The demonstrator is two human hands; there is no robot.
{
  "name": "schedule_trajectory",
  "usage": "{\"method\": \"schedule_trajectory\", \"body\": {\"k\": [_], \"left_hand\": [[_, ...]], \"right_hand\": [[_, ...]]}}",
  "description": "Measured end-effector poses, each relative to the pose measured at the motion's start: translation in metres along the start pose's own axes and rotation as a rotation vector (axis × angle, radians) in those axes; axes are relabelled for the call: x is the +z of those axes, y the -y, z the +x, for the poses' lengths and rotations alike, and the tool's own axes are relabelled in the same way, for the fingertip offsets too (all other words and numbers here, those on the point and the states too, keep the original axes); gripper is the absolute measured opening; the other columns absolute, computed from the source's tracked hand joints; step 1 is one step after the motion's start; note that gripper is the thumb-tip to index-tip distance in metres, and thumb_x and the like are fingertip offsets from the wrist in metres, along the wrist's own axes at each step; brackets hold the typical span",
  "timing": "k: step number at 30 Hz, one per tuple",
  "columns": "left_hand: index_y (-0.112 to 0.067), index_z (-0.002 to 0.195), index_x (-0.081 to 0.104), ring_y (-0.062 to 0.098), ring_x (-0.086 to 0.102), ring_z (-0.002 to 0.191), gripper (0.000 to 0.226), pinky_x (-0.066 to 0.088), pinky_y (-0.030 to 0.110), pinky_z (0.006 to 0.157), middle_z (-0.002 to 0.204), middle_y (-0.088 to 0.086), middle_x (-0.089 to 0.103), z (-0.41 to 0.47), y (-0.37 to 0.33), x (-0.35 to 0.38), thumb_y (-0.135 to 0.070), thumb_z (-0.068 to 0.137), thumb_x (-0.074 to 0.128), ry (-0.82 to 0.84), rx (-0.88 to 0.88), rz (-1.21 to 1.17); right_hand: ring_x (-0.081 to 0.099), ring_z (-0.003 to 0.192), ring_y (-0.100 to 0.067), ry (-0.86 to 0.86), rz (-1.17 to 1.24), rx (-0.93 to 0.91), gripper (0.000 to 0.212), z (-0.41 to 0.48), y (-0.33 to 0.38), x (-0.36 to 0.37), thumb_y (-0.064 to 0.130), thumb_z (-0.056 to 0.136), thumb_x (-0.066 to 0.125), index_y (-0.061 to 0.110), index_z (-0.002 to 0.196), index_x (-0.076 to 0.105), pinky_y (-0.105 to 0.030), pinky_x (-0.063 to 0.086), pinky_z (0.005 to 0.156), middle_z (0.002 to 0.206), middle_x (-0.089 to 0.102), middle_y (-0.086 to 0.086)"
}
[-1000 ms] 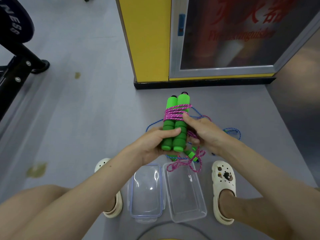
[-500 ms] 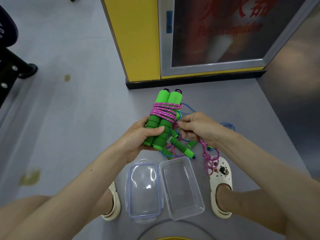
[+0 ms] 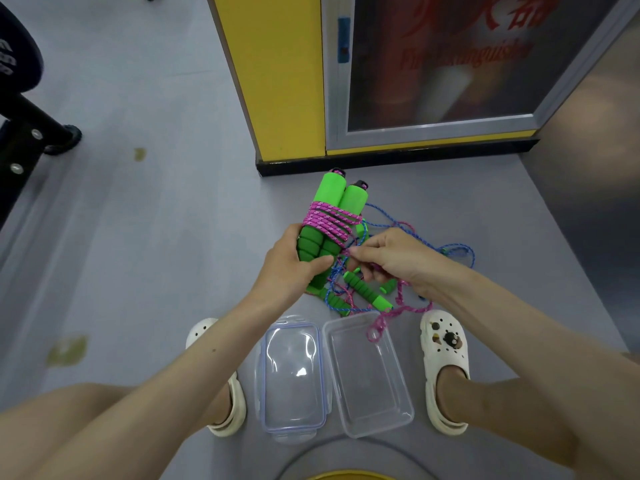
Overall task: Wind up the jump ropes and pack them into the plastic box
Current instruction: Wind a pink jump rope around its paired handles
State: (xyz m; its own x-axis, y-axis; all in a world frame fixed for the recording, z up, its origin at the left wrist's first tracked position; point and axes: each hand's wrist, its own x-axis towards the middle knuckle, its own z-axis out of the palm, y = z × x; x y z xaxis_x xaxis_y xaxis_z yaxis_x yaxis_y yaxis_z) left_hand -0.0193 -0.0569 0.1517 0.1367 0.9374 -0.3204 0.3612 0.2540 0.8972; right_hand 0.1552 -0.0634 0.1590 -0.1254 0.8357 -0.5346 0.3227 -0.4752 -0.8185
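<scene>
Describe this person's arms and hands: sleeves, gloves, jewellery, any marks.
Both arms are bare as far as the frame shows: no sleeve reaches the left forearm or the right forearm. The left hand and the right hand wear no gloves, and no ring, watch or bracelet is visible. The left forearm carries one small dark spot.

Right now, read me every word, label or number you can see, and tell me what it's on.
"Fire extinguisher": red, blurred, on the glass cabinet door.
Red Chinese characters above it: cropped and blurred, unreadable.
White letters on the black weight plate: cut off, unreadable.
The plastic box and its lid: no text visible.
</scene>
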Motion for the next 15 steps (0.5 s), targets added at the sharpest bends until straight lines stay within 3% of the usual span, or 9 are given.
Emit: {"method": "schedule_trajectory", "body": {"k": [2, 6, 8, 12, 15], "left_hand": [[-0.023, 0.113, 0.050, 0.023, 0.065, 0.091, 0.040, 0.057, 0.043, 0.079, 0.097, 0.002, 0.064, 0.000, -0.002, -0.001, -0.010, 0.082, 0.071, 0.008, 0.022, 0.028], [-0.025, 0.114, 0.050, 0.023, 0.066, 0.090, 0.041, 0.056, 0.046, 0.082, 0.098, 0.001, 0.065, 0.002, -0.001, 0.000, -0.013, 0.081, 0.072, -0.011, 0.036, 0.084], [-0.026, 0.115, 0.050, 0.023, 0.065, 0.089, 0.042, 0.055, 0.046, 0.081, 0.096, 0.000, 0.065, 0.002, 0.003, 0.002, -0.020, 0.080, 0.073, -0.064, 0.073, 0.217], [-0.028, 0.126, 0.047, 0.027, 0.061, 0.089, 0.050, 0.050, 0.037, 0.073, 0.098, 0.001, 0.066, -0.002, 0.000, 0.006, -0.037, 0.081, 0.068, -0.201, 0.146, 0.583], [-0.027, 0.129, 0.043, 0.030, 0.061, 0.087, 0.049, 0.045, 0.034, 0.067, 0.095, 0.002, 0.066, -0.006, -0.004, 0.011, -0.037, 0.086, 0.063, -0.287, 0.243, 0.771]], "right_hand": [[0.037, 0.038, -0.007, -0.058, 0.001, 0.013, 0.032, 0.002, 0.000, 0.000, 0.022, 0.097, 0.051, 0.006, 0.074, 0.067, -0.020, 0.032, 0.050, 0.043, 0.050, 0.003], [0.035, 0.032, -0.004, -0.038, 0.028, 0.007, 0.038, -0.002, 0.002, 0.003, 0.022, 0.101, 0.042, 0.006, 0.073, 0.061, -0.015, 0.032, 0.041, 0.042, 0.052, 0.001], [0.034, 0.030, -0.004, 0.024, 0.045, 0.005, 0.037, -0.005, 0.002, 0.006, 0.021, 0.101, 0.041, 0.006, 0.071, 0.057, -0.014, 0.031, 0.036, 0.047, 0.055, -0.005], [0.035, 0.032, -0.004, 0.099, 0.010, -0.021, 0.026, -0.005, 0.000, 0.010, 0.020, 0.096, 0.053, -0.003, 0.094, 0.064, -0.014, 0.029, 0.037, 0.054, 0.056, -0.008], [0.046, 0.040, -0.004, 0.087, -0.018, -0.038, 0.022, -0.003, 0.000, 0.011, 0.015, 0.091, 0.061, -0.005, 0.097, 0.067, -0.014, 0.038, 0.042, 0.062, 0.060, -0.008]]}}
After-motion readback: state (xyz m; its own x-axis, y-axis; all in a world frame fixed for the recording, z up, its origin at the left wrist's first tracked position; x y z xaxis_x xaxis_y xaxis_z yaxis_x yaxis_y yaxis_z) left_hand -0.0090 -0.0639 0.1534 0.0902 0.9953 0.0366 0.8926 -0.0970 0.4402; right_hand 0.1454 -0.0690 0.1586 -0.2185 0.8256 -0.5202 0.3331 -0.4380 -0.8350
